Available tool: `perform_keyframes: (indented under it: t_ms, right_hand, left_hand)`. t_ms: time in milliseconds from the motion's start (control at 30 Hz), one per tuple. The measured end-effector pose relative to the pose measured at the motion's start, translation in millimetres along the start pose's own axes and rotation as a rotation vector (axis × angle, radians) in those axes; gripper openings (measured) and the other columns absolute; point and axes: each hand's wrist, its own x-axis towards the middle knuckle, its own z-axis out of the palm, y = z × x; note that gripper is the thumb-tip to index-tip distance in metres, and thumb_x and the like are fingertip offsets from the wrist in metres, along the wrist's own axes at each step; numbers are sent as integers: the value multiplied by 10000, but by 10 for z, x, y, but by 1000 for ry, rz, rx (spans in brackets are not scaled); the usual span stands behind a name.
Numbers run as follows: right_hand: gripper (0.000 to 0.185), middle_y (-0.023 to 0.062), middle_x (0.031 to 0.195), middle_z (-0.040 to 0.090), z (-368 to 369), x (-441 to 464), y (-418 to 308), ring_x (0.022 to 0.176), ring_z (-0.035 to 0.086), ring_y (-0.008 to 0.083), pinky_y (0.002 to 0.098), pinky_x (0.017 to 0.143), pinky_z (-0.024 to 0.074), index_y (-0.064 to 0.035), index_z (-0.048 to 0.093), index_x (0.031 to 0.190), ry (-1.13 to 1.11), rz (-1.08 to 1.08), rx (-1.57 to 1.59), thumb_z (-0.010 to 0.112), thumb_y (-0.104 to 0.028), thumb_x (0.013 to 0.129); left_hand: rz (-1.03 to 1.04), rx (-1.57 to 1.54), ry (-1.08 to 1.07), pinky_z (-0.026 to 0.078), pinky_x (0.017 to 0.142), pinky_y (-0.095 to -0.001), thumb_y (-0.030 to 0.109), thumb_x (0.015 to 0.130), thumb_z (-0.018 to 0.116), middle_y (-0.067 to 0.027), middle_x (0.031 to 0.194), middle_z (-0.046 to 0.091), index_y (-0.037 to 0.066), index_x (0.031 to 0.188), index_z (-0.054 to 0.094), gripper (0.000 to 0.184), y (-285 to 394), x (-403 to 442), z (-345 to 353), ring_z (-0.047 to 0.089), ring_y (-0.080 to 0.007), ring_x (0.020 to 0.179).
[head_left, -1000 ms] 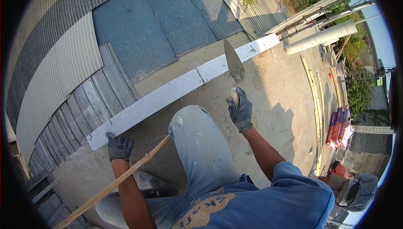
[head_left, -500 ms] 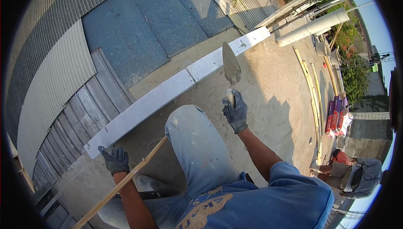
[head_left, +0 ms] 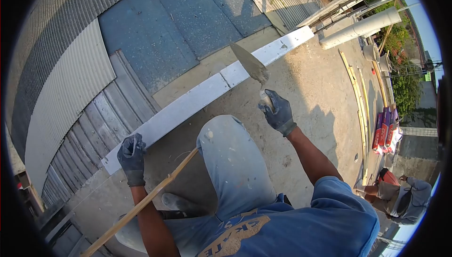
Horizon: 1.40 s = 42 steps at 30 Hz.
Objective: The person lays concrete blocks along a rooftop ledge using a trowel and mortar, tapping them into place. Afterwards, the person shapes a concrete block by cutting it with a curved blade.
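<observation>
My right hand (head_left: pixel 278 112), in a dark glove, grips the handle of a pointed trowel (head_left: pixel 252 65). The trowel's grey blade tilts up to the left, its tip over the row of white blocks (head_left: pixel 181 100). A thin joint crosses the row below the blade. My left hand (head_left: pixel 132 158), also gloved, is by the near left end of the row, fingers curled closed; whether anything is inside them cannot be seen. A long wooden stick (head_left: pixel 146 200) slants across in front of my left forearm, its upper end at my knee.
Corrugated roofing sheets (head_left: pixel 70 87) and blue panels (head_left: pixel 174 26) lie beyond the blocks. To the right are a white pipe (head_left: pixel 360 29), long wooden strips (head_left: pixel 356 111) and purple-red bags (head_left: pixel 385 127). Another person (head_left: pixel 400 195) is at lower right on the concrete floor (head_left: pixel 306 115).
My left hand has lifted off the block end and its fingers have curled. The trowel blade has swung leftward, tilting over the blocks. The camera view has shifted slightly.
</observation>
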Motion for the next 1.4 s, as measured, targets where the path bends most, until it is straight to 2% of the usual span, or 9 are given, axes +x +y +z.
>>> perform_keyframes:
  t_ms: [33,67,133,233,433,600,867,1100,1400]
  right_hand:
    - [407,217,1063,650,-19,81,51,942,658,367,401,810,534,3,575,1177,0,-1,15,672,-219,850]
    - [410,210,1097,643,-43,178,107,955,650,372,411,818,532,-17,579,1192,-19,-112,-59,668,-214,844]
    - [433,169,1165,633,-51,340,285,980,641,358,416,832,531,-73,589,1224,-67,-241,-248,660,-227,826]
    - [432,148,1120,650,-197,653,70,935,655,337,397,800,539,-79,599,1211,-305,-239,-331,659,-261,823]
    - [444,144,1021,663,-205,969,83,837,667,314,396,744,545,-53,620,1154,-165,-464,-323,706,-292,790]
    - [435,149,979,658,-207,985,62,825,661,316,387,712,544,-31,619,1125,-96,-590,-284,727,-260,772]
    - [420,124,952,644,-78,962,259,824,651,315,416,722,525,-66,624,1126,-344,-448,-391,687,-297,782]
    - [430,125,953,645,50,847,254,809,644,317,411,708,526,-63,619,1124,-212,-566,-320,697,-266,753]
    - [397,163,973,663,131,805,75,816,663,336,404,693,545,-45,621,1125,-309,-359,-187,695,-191,763]
  left_hand:
    - [294,121,-4,540,735,-311,233,883,701,-78,876,679,56,955,688,191,-25,85,9,650,-193,737]
    - [295,130,0,540,735,-311,233,883,701,-78,876,679,56,955,688,191,-2,184,6,650,-193,737]
    - [808,671,43,465,971,-374,216,827,733,-69,1063,688,85,1100,687,306,41,367,7,635,-243,1003]
    - [735,816,3,376,1074,-390,250,795,754,-80,1149,670,89,1126,682,375,-48,520,116,599,-262,1092]
    - [315,621,-227,432,948,-372,329,754,783,-92,1017,708,111,1077,712,396,-266,597,156,608,-283,981]
    - [291,744,-212,454,877,-385,325,741,791,-109,965,712,118,1039,727,368,-201,595,165,617,-294,905]
    - [285,578,-197,466,888,-377,333,735,788,-112,977,712,125,1032,730,367,-409,639,141,638,-304,924]
    - [283,714,-179,456,885,-383,385,742,771,-82,994,716,171,1053,730,380,-344,594,137,632,-292,925]
    - [301,732,-173,462,834,-398,508,754,729,-93,936,715,227,1072,727,424,-523,661,117,632,-290,845]
